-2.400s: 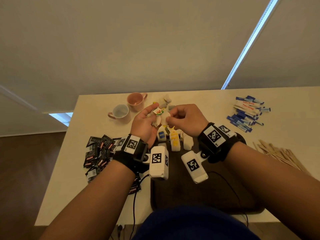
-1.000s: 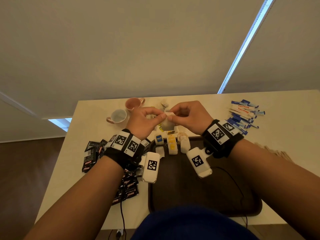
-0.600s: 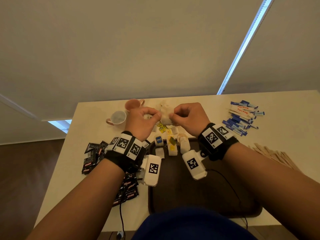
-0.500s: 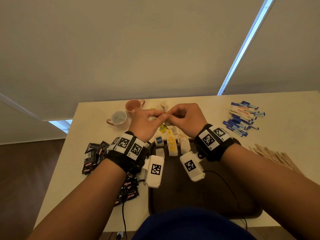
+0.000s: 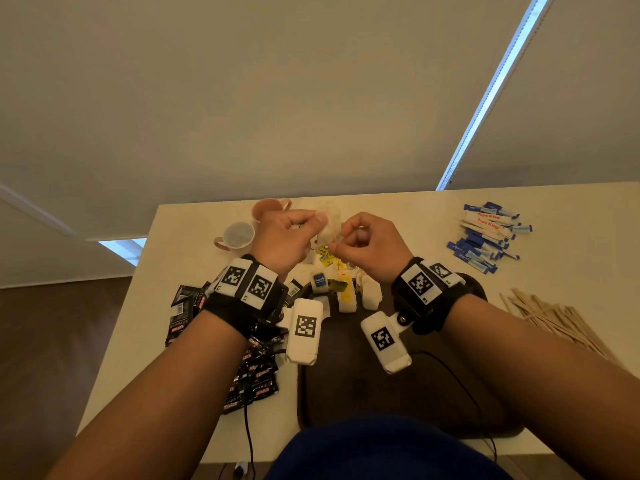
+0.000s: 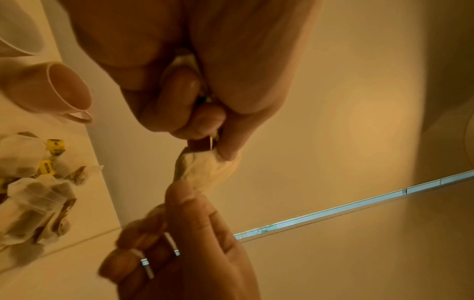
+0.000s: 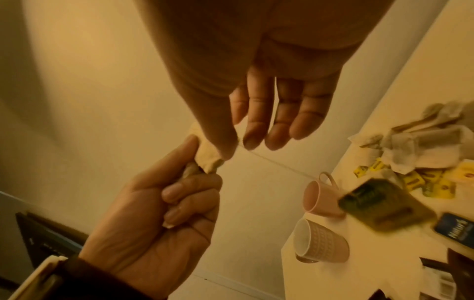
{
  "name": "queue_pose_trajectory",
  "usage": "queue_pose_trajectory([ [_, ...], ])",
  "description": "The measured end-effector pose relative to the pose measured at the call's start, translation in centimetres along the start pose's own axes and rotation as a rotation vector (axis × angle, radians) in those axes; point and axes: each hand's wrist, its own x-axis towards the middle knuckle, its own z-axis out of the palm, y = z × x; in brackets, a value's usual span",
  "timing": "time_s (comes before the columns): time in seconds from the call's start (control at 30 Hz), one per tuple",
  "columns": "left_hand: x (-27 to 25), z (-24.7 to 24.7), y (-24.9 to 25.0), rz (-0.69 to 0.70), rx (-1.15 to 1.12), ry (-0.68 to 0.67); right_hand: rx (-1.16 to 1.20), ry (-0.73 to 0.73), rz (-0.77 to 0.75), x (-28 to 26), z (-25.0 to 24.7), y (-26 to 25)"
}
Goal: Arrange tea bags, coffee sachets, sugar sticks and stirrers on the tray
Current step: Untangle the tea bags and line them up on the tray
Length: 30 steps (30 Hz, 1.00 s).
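Both hands are raised over the far end of the dark tray (image 5: 346, 393) with one white tea bag (image 5: 327, 226) between them. My left hand (image 5: 311, 220) grips its lower part with curled fingers (image 7: 189, 194). My right hand (image 5: 341, 240) pinches the bag's other end (image 7: 207, 156) between thumb and forefinger. A thin string (image 7: 277, 162) runs from the bag to a green tag (image 5: 337, 285) that dangles over the tray. A short row of tea bags (image 5: 346, 299) stands at the tray's far edge.
Loose tea bags (image 6: 33, 192) lie on the table beyond the tray, beside a pink mug (image 5: 266, 207) and a pale mug (image 5: 239, 235). Black coffee sachets (image 5: 187, 313) are left of the tray, sugar sticks (image 5: 485, 233) far right, wooden stirrers (image 5: 554, 320) right.
Both hands have stayed above the tray's far end, working the same tea bag. The fingertips have drawn slightly apart, and the green tag now hangs lower on its string.
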Motion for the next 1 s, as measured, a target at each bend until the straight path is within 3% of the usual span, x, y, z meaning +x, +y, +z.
queue_pose_trajectory([
  [0.1, 0.2, 0.1, 0.5, 0.028, -0.031, -0.005, -0.099, -0.106, -0.009, -0.4, 0.2, 0.5],
  [0.23, 0.4, 0.2, 0.8, 0.034, -0.024, 0.005, -0.197, -0.117, -0.058, -0.6, 0.3, 1.4],
  [0.5, 0.5, 0.2, 0.6, -0.018, -0.064, -0.022, -0.094, -0.241, -0.010, -1.6, 0.5, 2.3],
  [0.83, 0.2, -0.1, 0.9, -0.048, -0.137, -0.033, 0.160, -0.348, 0.163, -2.8, 0.3, 3.1],
  [1.0, 0.1, -0.1, 1.1, -0.052, -0.131, -0.040, 0.040, -0.274, 0.185, -2.6, 0.1, 3.7],
])
